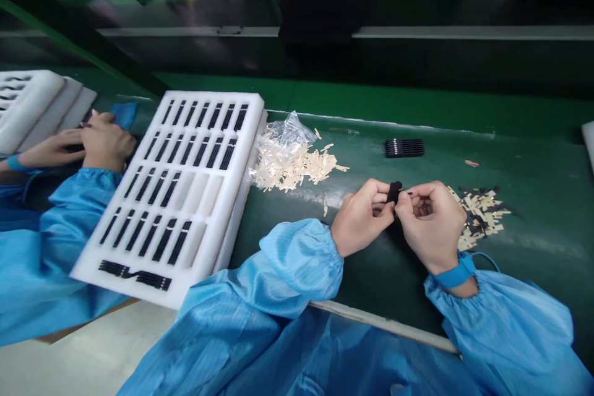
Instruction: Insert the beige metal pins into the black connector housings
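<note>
Between thumb and fingers, my left hand grips a small black part above the green bench. My right hand is closed in a pinch against the part's right side; what its fingertips hold is too small to make out. A stack of black strips lies just beyond my hands. To the right of my right hand is a pile of small pale flat pieces mixed with black ones. Left of my left hand, more pale pieces spill from a clear plastic bag.
A white foam tray with slots holding black strips sits on the left, stacked on another. Beyond it are a co-worker's hands and more foam trays. A green rail slants overhead; a dark bin stands at the back.
</note>
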